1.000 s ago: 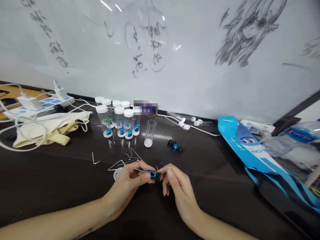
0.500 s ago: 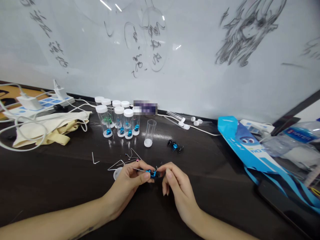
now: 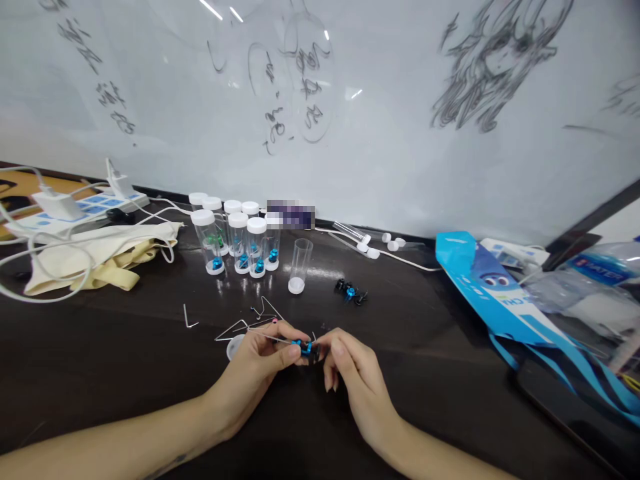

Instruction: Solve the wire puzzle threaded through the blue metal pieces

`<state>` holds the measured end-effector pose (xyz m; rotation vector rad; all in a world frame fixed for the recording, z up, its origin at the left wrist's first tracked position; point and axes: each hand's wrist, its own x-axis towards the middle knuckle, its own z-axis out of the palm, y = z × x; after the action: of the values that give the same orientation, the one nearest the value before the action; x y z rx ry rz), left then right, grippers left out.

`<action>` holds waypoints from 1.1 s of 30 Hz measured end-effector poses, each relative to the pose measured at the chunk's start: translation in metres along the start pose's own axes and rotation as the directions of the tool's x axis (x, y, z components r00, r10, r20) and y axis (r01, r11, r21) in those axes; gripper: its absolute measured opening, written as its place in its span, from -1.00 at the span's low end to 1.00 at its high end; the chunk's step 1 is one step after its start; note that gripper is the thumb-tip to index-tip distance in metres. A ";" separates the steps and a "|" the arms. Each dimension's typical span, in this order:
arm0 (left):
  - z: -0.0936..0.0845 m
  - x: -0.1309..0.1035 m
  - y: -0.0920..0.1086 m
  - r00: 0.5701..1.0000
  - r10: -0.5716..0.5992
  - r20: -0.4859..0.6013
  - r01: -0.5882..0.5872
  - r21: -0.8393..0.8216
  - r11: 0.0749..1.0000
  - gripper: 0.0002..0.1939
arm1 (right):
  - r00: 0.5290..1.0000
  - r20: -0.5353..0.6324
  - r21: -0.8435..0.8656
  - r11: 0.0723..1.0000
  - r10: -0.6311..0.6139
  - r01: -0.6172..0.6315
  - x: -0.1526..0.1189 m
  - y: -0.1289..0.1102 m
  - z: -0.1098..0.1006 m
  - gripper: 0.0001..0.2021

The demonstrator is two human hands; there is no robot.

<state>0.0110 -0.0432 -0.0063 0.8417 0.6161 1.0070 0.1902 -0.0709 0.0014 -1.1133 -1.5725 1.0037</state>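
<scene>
My left hand (image 3: 265, 353) is closed, thumb and fingers pinching a small blue and black metal part (image 3: 303, 347). A thin metal wire (image 3: 267, 335) runs from that part back across the fingers. My right hand (image 3: 353, 373) is at the part's right end, its index finger and thumb drawn together and the other fingers curled. A tiny bent metal tip sticks up beside the right index fingertip; what the fingers grip is too small to make out. Behind the left hand lie bent metal wires (image 3: 233, 329) and a round white cap (image 3: 234, 347), partly hidden.
Several clear tubes with white caps (image 3: 238, 219) stand behind, blue parts inside. An uncapped tube (image 3: 301, 260) stands beside them, near black and blue pieces (image 3: 351, 292). An L-shaped hex key (image 3: 189, 317) lies left. A cloth bag (image 3: 105, 257) and a blue bag (image 3: 470, 280) flank the table.
My right fingers have shifted very slightly at the part, and the tiny metal tip beside them sits at a different angle. My left hand keeps its hold in the same place.
</scene>
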 end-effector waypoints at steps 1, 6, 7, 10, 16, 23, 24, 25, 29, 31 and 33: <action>0.000 0.000 0.000 1.000 0.003 -0.004 -0.003 0.004 1.000 -0.90 | 1.000 -0.005 0.000 1.000 0.005 -0.005 0.000 0.000 0.000 -0.67; 0.001 0.001 0.002 1.000 0.001 -0.007 -0.001 0.009 1.000 -0.90 | 1.000 -0.025 0.031 1.000 -0.002 0.002 -0.001 0.000 0.001 -0.68; 0.001 0.001 0.002 1.000 -0.002 -0.004 0.003 0.005 1.000 -0.90 | 1.000 -0.016 0.036 0.999 -0.005 0.006 -0.001 0.000 0.001 -0.67; 0.002 -0.001 0.001 1.000 -0.001 -0.001 0.001 0.004 1.000 -0.89 | 1.000 -0.004 0.035 0.999 0.000 0.001 -0.002 0.000 0.001 -0.65; 0.001 0.000 0.001 1.000 -0.002 -0.011 0.002 0.006 1.000 -0.89 | 0.999 -0.034 0.041 0.999 -0.016 0.017 -0.001 0.000 0.001 -0.63; 0.002 -0.001 0.002 1.000 -0.002 -0.010 0.002 0.008 1.000 -0.89 | 0.997 -0.068 0.033 0.999 -0.018 0.021 -0.003 -0.001 0.001 -0.64; 0.001 -0.002 0.002 1.000 -0.007 -0.010 0.007 0.004 1.000 -0.89 | 0.997 -0.075 0.038 0.999 -0.025 0.028 -0.003 -0.001 0.001 -0.64; 0.001 -0.002 0.002 1.000 -0.008 -0.007 0.008 0.002 1.000 -0.89 | 0.997 -0.072 0.043 0.999 -0.030 0.033 -0.003 -0.001 0.001 -0.64; 0.001 -0.001 0.001 1.000 0.003 0.004 -0.003 0.006 1.000 -0.91 | 0.999 -0.043 0.050 0.999 -0.011 0.013 -0.002 -0.001 0.001 -0.62; 0.001 -0.001 0.001 1.000 0.004 0.005 -0.004 0.006 1.000 -0.91 | 0.999 -0.051 0.045 0.999 -0.006 0.008 -0.001 -0.001 0.001 -0.62; 0.001 -0.002 0.002 1.000 0.001 0.003 -0.001 0.007 1.000 -0.91 | 0.998 -0.067 0.039 0.999 -0.013 0.016 -0.001 -0.002 0.001 -0.64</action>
<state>0.0107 -0.0446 -0.0040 0.8496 0.6171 1.0046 0.1895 -0.0723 0.0025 -1.0955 -1.4993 0.9745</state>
